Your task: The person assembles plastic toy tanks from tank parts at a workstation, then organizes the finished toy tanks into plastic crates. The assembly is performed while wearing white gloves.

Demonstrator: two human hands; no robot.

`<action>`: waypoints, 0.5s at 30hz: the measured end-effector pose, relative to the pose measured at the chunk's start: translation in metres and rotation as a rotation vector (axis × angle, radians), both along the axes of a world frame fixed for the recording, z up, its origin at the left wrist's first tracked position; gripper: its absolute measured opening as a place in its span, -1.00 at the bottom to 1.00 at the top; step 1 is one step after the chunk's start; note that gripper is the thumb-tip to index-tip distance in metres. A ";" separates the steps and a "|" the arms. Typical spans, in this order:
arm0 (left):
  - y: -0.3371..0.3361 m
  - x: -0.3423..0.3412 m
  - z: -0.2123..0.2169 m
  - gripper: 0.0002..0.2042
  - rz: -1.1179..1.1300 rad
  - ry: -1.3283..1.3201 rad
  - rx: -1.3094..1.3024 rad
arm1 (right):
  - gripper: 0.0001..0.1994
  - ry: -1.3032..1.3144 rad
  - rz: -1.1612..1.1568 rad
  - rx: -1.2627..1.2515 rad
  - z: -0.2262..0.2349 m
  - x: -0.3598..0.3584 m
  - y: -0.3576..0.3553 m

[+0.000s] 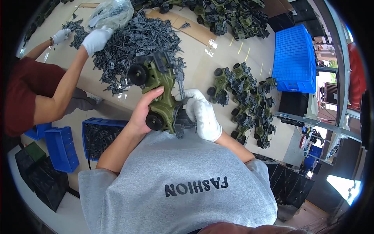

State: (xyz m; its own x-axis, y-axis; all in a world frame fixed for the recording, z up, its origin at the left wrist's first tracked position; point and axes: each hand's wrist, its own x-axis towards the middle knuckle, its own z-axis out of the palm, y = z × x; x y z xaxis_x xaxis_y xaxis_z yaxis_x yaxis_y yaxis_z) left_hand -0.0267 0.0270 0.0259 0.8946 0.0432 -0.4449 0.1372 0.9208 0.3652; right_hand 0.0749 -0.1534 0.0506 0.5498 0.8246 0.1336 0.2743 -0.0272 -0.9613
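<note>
One green toy vehicle is held up at the counter's near edge, just beyond the grey shirt, two black wheels facing left. The bare left hand is clamped around its body, thumb laid across the green shell. The white-gloved right hand has its fingers curled against the grey gun-like part along the vehicle's right side; whether they pinch it, I cannot tell. Beyond the left hand spreads a large heap of grey parts, with a clear plastic bag at its far side. A co-worker's gloved hand touches the heap. To the right lies a cluster of similar vehicles, near a blue crate.
</note>
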 end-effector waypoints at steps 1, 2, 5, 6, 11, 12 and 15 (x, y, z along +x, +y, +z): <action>-0.002 0.001 0.007 -0.71 0.003 0.047 0.026 | -0.40 0.094 0.044 -0.103 -0.001 0.001 -0.007; -0.002 0.002 0.012 -0.71 0.006 0.092 0.059 | -0.40 0.096 0.043 -0.103 -0.008 0.002 -0.008; -0.004 0.000 0.008 -0.69 0.010 0.097 0.085 | -0.31 -0.121 0.020 -0.027 -0.017 0.000 -0.009; -0.005 -0.002 0.007 -0.67 0.003 0.097 0.093 | -0.25 0.396 -0.053 -0.069 -0.007 -0.005 -0.005; -0.011 -0.010 0.015 -0.67 0.021 0.075 0.158 | -0.03 0.939 -0.036 -0.205 0.002 0.005 -0.001; -0.010 -0.014 0.013 -0.68 0.028 0.057 0.097 | -0.03 0.942 -0.042 -0.202 -0.002 0.004 -0.009; -0.014 -0.027 -0.008 -0.69 -0.098 -0.077 0.974 | -0.22 0.579 -0.233 -0.329 -0.005 -0.011 -0.015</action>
State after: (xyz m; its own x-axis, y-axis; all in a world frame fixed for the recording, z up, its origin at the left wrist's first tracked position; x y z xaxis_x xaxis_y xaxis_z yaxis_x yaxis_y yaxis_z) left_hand -0.0537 0.0133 0.0183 0.9388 0.2841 -0.1946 0.1410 0.1983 0.9699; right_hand 0.0641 -0.1689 0.0460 0.6245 0.6240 -0.4697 -0.3272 -0.3371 -0.8828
